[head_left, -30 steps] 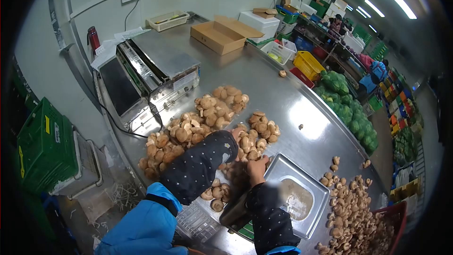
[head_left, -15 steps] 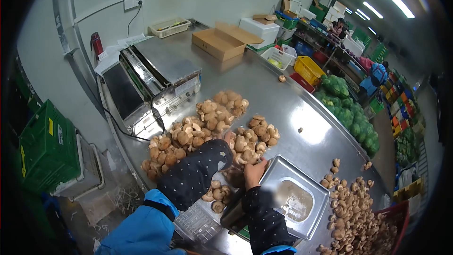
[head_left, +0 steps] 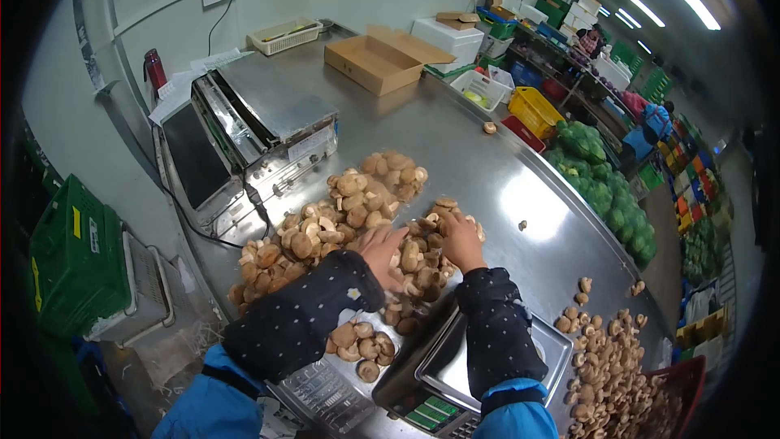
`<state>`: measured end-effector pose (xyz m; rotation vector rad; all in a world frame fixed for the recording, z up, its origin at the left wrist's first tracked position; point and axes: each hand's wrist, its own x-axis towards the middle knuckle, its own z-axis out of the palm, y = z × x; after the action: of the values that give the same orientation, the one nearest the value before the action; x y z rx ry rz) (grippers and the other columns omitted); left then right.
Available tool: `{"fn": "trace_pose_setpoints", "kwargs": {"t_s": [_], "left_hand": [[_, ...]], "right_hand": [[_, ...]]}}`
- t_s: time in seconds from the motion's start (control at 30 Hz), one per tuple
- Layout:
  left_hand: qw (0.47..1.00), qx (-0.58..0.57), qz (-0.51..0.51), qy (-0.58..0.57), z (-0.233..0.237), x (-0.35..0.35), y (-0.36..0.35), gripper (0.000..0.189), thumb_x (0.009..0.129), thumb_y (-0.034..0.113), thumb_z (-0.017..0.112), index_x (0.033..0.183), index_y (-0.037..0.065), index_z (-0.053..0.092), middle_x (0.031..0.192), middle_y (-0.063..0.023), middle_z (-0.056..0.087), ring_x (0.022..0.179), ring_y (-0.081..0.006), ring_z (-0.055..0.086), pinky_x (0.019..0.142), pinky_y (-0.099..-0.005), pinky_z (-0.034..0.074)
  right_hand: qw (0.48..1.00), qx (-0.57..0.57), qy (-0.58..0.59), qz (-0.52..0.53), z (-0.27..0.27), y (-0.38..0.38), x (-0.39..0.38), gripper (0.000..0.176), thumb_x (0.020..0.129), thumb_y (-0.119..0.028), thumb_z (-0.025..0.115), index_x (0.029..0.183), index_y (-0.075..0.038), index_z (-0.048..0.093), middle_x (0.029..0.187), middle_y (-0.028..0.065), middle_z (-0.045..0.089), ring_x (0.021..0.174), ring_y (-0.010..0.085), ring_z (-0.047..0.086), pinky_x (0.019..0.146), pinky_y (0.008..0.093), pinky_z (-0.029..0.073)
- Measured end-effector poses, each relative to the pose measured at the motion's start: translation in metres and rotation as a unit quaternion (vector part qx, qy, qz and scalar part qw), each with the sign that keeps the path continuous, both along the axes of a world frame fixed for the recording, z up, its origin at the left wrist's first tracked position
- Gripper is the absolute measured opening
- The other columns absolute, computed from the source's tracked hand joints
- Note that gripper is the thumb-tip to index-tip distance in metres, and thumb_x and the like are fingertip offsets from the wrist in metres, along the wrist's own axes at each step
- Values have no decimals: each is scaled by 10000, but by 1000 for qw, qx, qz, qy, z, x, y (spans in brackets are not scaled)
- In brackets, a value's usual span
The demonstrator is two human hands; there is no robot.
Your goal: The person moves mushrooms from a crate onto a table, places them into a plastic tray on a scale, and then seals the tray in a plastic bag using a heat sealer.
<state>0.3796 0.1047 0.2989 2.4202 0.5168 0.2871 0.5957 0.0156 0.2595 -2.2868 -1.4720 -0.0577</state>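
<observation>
A heap of brown-capped shiitake mushrooms (head_left: 302,237) lies on the steel table. My left hand (head_left: 380,255) is at the heap's near right side, fingers apart against the mushrooms. Across from it, my right hand (head_left: 461,242) reaches down over a smaller cluster of mushrooms (head_left: 416,254), fingers spread and tips partly hidden among the caps. Below my hands stands a digital scale (head_left: 435,413) with a metal tray (head_left: 554,351) on top, partly covered by my right sleeve. Left of the scale, several mushrooms (head_left: 362,348) sit beside clear plastic trays (head_left: 323,394).
A sealing machine (head_left: 252,134) stands at the left, an open cardboard box (head_left: 378,65) at the back. Loose small mushrooms (head_left: 611,358) spill from a red crate (head_left: 691,382) at the right. Green crates (head_left: 81,256) are stacked left; bagged green vegetables (head_left: 605,191) lie beyond the table edge.
My right hand has left the edge of the metal tray and moved up onto the mushroom cluster. My left hand, mostly hidden before, now shows on the mushrooms. The scale's keypad has come into view.
</observation>
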Motion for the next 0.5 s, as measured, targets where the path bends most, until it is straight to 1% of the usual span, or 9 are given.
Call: {"fn": "trace_pose_setpoints", "kwargs": {"t_s": [0.03, 0.1, 0.17, 0.23, 0.37, 0.4, 0.43, 0.47, 0.5], "left_hand": [[1000, -2, 1, 2, 1, -2, 1, 972, 538, 196, 837, 1357, 73, 328, 1366, -221, 324, 1283, -386, 283, 1055, -434, 270], [999, -3, -6, -33, -1, -4, 3, 991, 520, 150, 841, 1359, 75, 321, 1360, -218, 326, 1280, -393, 287, 1056, -421, 276], [1000, 6, -1, -19, 1, -4, 4, 992, 511, 115, 839, 1357, 75, 322, 1364, -216, 316, 1275, -395, 292, 1052, -414, 286], [999, 31, -14, 9, -3, -1, 5, 987, 528, 104, 825, 1366, 76, 305, 1370, -217, 302, 1277, -399, 287, 1049, -418, 291], [998, 50, -6, 43, -20, 3, 7, 978, 543, 81, 809, 1371, 70, 290, 1371, -219, 297, 1281, -397, 285, 1045, -422, 298], [999, 35, -4, 37, -24, 3, 7, 974, 549, 73, 802, 1373, 67, 282, 1371, -219, 300, 1284, -390, 287, 1045, -419, 300], [999, 21, -1, 29, -27, 2, 7, 971, 555, 65, 794, 1375, 64, 275, 1370, -219, 302, 1287, -383, 290, 1046, -416, 302], [999, 13, 0, 39, -26, 3, 7, 966, 562, 63, 788, 1373, 36, 264, 1370, -220, 310, 1289, -367, 299, 1048, -402, 304], [999, 13, 2, 39, -25, 3, 6, 966, 562, 63, 788, 1373, 36, 264, 1370, -220, 310, 1289, -367, 299, 1048, -402, 304]], "right_hand": [[1000, -2, 2, 1, -9, 9, 6, 503, 678, 2, 520, 1161, -130, 556, 1107, 136, 556, 1001, 348, 522, 853, 420, 434], [996, -13, -57, 72, -31, 27, 12, 491, 687, -43, 546, 1165, -152, 563, 1120, 105, 558, 998, 338, 525, 875, 400, 432], [995, -50, -52, 65, -28, 37, 8, 480, 685, -71, 570, 1155, -167, 574, 1148, 90, 553, 1013, 329, 520, 891, 397, 428], [985, -122, -113, 47, -31, 44, 8, 482, 680, -80, 593, 1153, -165, 578, 1149, 94, 561, 1027, 318, 517, 883, 402, 430], [985, -133, -102, 33, -8, 42, 1, 444, 709, -114, 637, 1148, -140, 577, 1122, 98, 575, 1047, 290, 508, 882, 384, 425], [997, -14, 74, 10, 6, 36, -7, 417, 735, -139, 650, 1145, -127, 573, 1093, 94, 582, 1037, 274, 502, 888, 366, 413], [963, 107, 246, -17, 15, 32, -12, 396, 760, -164, 662, 1142, -114, 570, 1064, 90, 589, 1027, 258, 496, 893, 348, 402], [863, 141, 483, 35, 17, 26, -12, 361, 807, -203, 651, 1140, -99, 560, 1041, 93, 584, 1016, 248, 477, 904, 335, 382], [863, 141, 484, 37, 23, 19, -22, 361, 807, -203, 651, 1140, -99, 560, 1041, 93, 584, 1016, 248, 477, 904, 335, 382]]}}
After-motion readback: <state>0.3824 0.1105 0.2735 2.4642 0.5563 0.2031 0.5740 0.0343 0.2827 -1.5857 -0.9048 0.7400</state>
